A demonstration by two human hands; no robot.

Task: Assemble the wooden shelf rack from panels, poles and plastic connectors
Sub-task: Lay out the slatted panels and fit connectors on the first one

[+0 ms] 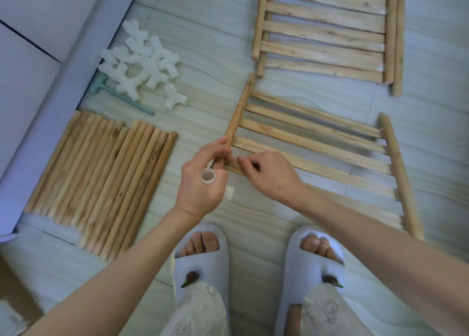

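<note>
Head view: left hand (203, 180) grips a white plastic tube connector (208, 176) (round open mouth) at the slatted pale wooden panel's (314, 142) rough pole end; right hand (269, 174) pinches the nearest slat.

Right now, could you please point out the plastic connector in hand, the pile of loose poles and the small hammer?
plastic connector (208, 176): head view, on its open round end.
pile of loose poles (106, 180): head view, mid-pile.
small hammer (127, 99): head view, on its handle.

Bare forearms, pale slippers (200, 264), patterned trousers (200, 315)
</note>
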